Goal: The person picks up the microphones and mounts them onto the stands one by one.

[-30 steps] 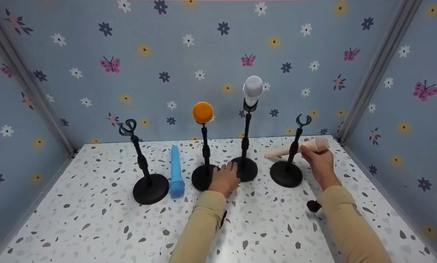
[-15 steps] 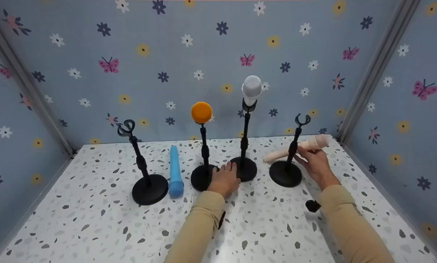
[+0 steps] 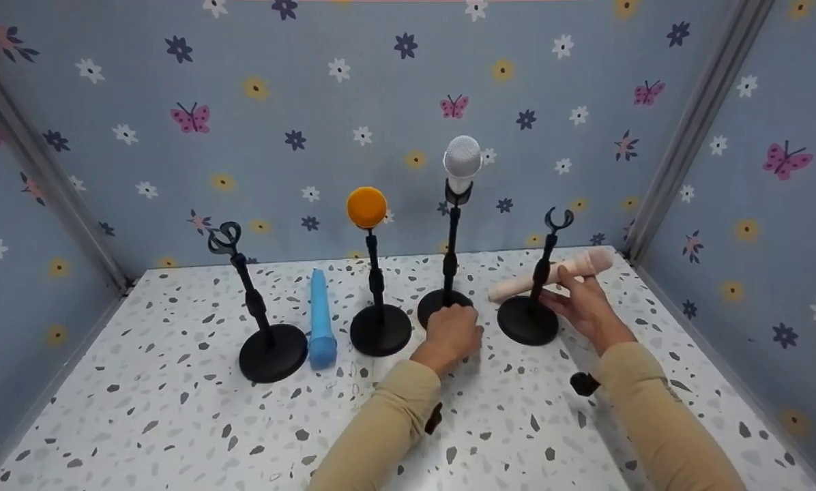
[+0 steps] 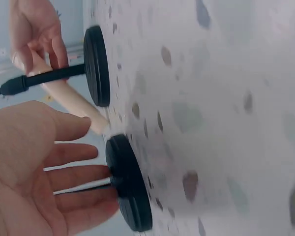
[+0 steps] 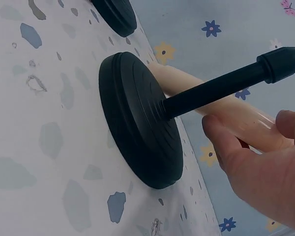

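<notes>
My right hand holds a pale pink microphone between thumb and fingers. The microphone slants behind the rightmost black stand, whose clip is vacant; in the right wrist view the stand's pole crosses in front of the microphone. My left hand is at the base of the stand that carries a white microphone. In the left wrist view, the fingers of the left hand are loosely extended beside that round base. Whether they touch it I cannot tell.
Left of centre stands another black stand topped by an orange microphone head. A blue microphone lies on the speckled table, next to the leftmost stand with its vacant clip. Flowered panels enclose the back and sides.
My left hand has moved right, from between the two middle stands to in front of the white microphone's stand. My right hand has shifted its fingers slightly along the pale pink microphone.
</notes>
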`<state>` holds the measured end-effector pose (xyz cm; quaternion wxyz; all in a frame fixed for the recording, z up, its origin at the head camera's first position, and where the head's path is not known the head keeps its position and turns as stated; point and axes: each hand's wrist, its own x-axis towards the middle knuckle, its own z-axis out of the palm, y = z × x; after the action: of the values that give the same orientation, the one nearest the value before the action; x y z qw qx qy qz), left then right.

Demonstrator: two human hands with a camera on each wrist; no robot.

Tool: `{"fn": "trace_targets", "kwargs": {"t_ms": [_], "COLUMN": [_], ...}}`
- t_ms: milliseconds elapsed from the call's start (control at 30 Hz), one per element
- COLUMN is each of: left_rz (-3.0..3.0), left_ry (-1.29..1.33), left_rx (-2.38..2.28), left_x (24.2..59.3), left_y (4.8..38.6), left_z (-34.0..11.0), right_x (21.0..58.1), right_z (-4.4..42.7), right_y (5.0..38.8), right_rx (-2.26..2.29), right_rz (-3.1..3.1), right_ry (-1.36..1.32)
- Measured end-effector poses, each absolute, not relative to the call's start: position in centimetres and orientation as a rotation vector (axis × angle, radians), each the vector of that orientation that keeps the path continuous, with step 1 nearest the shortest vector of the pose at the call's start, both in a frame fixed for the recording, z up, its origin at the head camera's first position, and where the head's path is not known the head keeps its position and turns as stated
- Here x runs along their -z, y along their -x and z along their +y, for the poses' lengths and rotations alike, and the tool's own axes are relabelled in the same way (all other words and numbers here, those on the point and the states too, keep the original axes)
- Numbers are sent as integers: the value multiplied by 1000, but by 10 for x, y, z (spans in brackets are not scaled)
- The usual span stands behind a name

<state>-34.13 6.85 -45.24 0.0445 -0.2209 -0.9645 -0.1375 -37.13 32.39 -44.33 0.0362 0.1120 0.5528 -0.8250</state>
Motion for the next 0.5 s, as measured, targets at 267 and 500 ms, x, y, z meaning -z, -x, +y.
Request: {"fn": "trace_targets", "kwargs": {"t_ms": [267, 500], "left_rz": [-2825, -2896], "left_ry": [849, 864], "left_rx": [883, 997], "left_x": [464, 480], "left_y": [343, 346], "left_z": [105, 131], "right_x": [440, 445], "right_z": [321, 328], "right_y": [364, 354], "right_rx": [2664, 2734], "right_rz": [1667, 1722], "right_ry": [-286, -112]}}
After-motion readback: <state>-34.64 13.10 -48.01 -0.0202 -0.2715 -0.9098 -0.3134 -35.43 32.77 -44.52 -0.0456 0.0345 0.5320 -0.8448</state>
